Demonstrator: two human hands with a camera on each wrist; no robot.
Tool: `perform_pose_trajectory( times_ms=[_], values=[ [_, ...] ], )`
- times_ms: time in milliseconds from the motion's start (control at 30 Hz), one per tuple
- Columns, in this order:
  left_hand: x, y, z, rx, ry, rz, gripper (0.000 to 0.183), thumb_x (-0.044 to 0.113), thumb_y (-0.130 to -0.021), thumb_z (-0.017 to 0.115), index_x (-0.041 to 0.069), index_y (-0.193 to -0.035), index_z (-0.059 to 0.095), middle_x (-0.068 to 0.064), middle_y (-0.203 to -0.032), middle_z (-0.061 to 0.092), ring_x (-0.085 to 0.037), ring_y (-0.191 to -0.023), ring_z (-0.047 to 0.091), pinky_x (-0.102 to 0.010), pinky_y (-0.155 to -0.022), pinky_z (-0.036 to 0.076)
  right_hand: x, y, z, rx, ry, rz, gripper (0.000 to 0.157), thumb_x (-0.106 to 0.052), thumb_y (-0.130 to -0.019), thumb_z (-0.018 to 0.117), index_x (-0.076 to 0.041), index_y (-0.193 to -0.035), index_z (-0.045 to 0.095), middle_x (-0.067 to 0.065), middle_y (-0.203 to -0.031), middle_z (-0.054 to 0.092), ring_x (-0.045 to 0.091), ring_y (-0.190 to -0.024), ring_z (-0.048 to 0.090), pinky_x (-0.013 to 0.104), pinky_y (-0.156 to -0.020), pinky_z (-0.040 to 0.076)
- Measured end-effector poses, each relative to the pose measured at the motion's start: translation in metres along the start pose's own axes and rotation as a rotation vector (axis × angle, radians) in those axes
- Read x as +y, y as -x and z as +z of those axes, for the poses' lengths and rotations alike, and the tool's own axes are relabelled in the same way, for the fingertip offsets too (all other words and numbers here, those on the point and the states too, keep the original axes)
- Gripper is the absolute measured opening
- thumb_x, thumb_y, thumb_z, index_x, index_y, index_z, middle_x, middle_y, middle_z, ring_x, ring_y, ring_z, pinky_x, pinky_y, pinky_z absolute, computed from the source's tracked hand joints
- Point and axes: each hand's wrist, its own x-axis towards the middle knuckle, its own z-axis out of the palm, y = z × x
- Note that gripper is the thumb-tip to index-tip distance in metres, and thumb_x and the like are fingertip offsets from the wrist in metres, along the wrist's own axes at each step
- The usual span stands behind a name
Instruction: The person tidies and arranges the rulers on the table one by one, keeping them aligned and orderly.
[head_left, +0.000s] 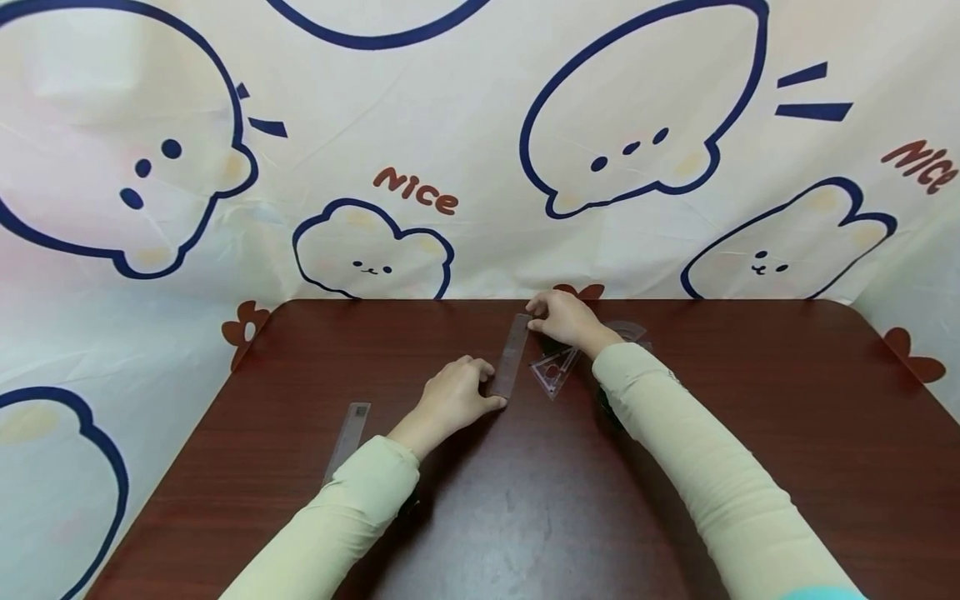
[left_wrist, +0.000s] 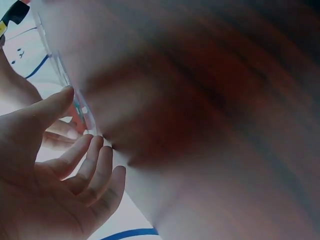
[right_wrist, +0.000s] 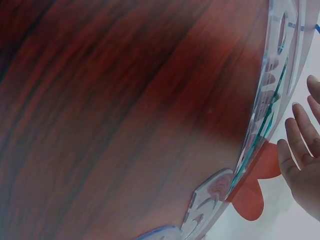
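A clear ruler [head_left: 512,358] lies on the dark wooden table between my two hands. My left hand [head_left: 453,396] is at its near end, thumb by the end corner and fingertips by the left edge. In the left wrist view, that hand's thumb and relaxed fingers stand apart. At the far end, my right hand [head_left: 566,321] has its thumb and fingertips beside the corner. The right wrist view shows the right hand's fingers [right_wrist: 302,135] spread loosely. Just right of the ruler lies a clear set square [head_left: 553,372], partly under the right forearm.
A second clear ruler [head_left: 347,442] lies to the left, partly hidden by the left sleeve. A clear protractor [head_left: 628,331] shows behind the right wrist. The table [head_left: 787,400] meets a printed cloth [head_left: 480,125] at the back.
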Motion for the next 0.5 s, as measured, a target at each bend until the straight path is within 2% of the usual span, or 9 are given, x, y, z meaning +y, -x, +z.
perform_pose_trajectory(
  times_ms=[500],
  values=[
    [-0.0008,-0.0028,0.0036,0.022,-0.009,-0.014,0.046,0.037,-0.085,0.080,0.009,-0.120,0.068,-0.004,-0.108,0.063,-0.022,-0.101,0.061,-0.047,-0.079,0.051,-0.0014,-0.0055,0.0079,-0.028,0.027,0.007,0.037,-0.024,-0.097,0.067,-0.005,-0.128,0.064,0.014,-0.122,0.061,0.029,-0.112,0.058,0.045,-0.094,0.047]
  ],
)
